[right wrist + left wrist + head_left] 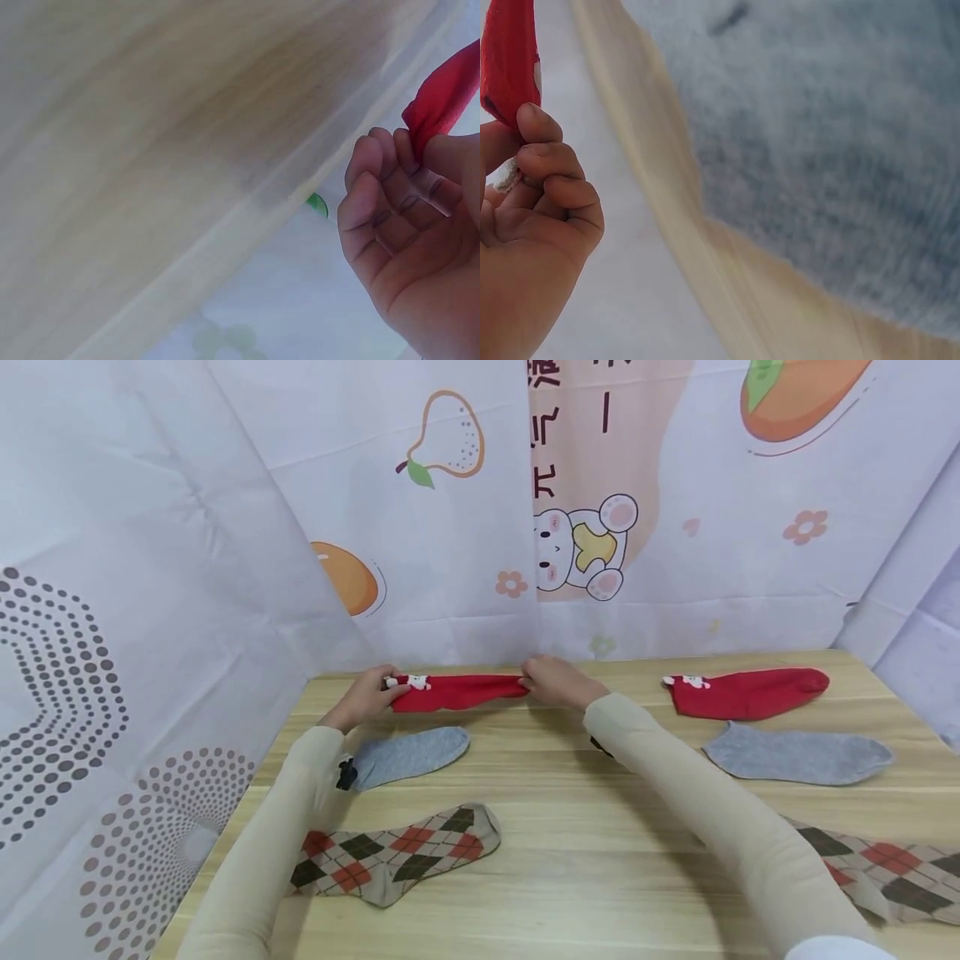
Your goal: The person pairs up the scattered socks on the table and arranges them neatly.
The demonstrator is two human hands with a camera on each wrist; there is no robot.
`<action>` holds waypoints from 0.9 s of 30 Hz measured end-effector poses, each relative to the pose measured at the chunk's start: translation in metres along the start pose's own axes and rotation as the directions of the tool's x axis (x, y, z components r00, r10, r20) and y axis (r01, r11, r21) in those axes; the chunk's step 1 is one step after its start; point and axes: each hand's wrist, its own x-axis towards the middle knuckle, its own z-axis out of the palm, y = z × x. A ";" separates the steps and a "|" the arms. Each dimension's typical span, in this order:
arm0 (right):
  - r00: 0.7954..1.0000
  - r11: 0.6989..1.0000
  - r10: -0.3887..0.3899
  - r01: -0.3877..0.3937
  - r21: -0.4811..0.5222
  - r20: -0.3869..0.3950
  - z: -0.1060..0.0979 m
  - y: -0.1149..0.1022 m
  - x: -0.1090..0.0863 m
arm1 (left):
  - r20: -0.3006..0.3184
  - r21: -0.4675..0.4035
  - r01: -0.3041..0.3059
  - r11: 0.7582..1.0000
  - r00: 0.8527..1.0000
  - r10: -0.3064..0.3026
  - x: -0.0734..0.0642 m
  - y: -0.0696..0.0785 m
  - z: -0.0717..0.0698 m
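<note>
A red sock (468,691) with a white figure near its cuff is stretched sideways between both hands at the back of the table. My left hand (369,695) pinches the cuff end between thumb and fingers, as the left wrist view also shows. The other end is pinched by my right hand (553,681); in the right wrist view the red cloth (448,94) sits between thumb and forefinger. Just in front of the left hand lies a grey sock (412,755), partly covered by the left wrist. Nearer still is an argyle sock (405,852) in beige, red and dark green.
On the right side of the wooden table (570,827) lie a second red sock (750,693), a second grey sock (802,755) and another argyle sock (900,872), the last partly behind the right sleeve. A printed white curtain (450,527) hangs along the back edge and left side.
</note>
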 end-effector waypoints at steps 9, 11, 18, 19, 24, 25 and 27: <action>1.000 0.999 -0.026 0.025 -0.027 -0.012 -0.013 0.010 -0.024 | 0.002 -0.010 -0.052 0.999 0.999 0.052 -0.004 0.019 0.008; 1.000 1.000 -0.017 0.017 -0.021 0.001 -0.015 0.010 -0.028 | 0.001 -0.012 -0.061 0.998 0.998 0.061 -0.006 0.022 0.010; 1.000 1.000 -0.019 0.019 -0.013 0.008 -0.017 0.014 -0.041 | 0.013 -0.011 -0.094 0.995 0.995 0.094 -0.008 0.030 0.016; 1.000 1.000 -0.023 0.023 -0.021 0.004 -0.017 0.015 -0.043 | 0.015 -0.012 -0.100 0.995 0.995 0.101 -0.008 0.031 0.017; 0.999 0.999 -0.036 0.036 -0.037 0.001 -0.015 0.019 -0.050 | 0.034 -0.019 -0.115 0.993 0.993 0.115 -0.009 0.035 0.023; 0.999 0.999 -0.036 0.036 -0.041 0.002 -0.015 0.020 -0.051 | 0.040 -0.022 -0.114 0.993 0.993 0.115 -0.009 0.036 0.024; 0.999 0.998 -0.036 0.036 -0.045 0.001 -0.014 0.022 -0.054 | 0.048 -0.030 -0.110 0.993 0.993 0.112 -0.009 0.038 0.026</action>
